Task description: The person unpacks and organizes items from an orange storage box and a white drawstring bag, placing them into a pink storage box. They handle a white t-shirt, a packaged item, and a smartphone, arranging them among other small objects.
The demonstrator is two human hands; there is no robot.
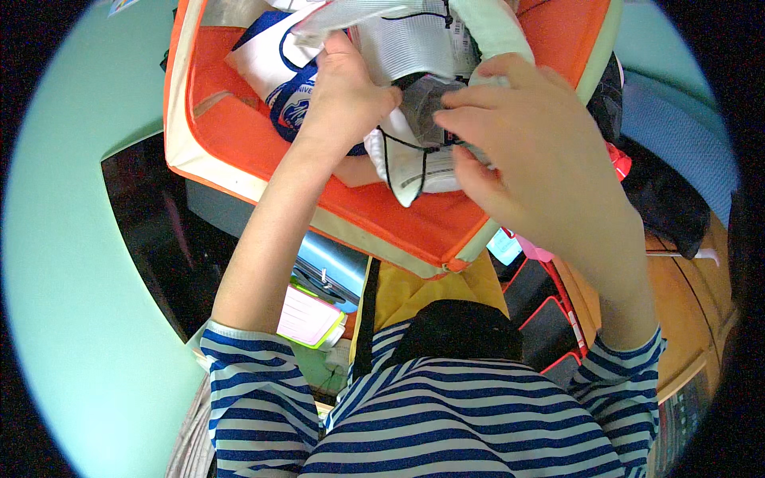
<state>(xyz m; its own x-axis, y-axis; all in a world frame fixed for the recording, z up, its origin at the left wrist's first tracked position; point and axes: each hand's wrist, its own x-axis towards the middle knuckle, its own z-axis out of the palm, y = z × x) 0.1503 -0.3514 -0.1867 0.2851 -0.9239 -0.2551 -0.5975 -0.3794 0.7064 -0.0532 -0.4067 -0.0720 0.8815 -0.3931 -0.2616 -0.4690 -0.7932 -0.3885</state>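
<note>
An orange fabric bin with cream edging (382, 233) stands in front of me, filled with pouches and bags. Inside it my left hand (352, 89) reaches over a white and blue drawstring bag (269, 66), its fingertips at the edge of a silvery ribbed pouch (406, 45); whether they grip it I cannot tell. My right hand (514, 131), slightly blurred, is spread with fingers apart over a grey mesh pouch (424, 107). Between the hands lies a white pouch with a black cord (406, 173). A pale green rolled cloth (496, 30) lies behind my right hand.
Below the bin are a glossy black panel (155, 239), a blue case (334, 263), a pink-paged pad with a green edge (308, 316) and a dark organizer with red edges (544, 322). A wooden surface (675, 299) and a blue textured cloth (675, 131) are at the right.
</note>
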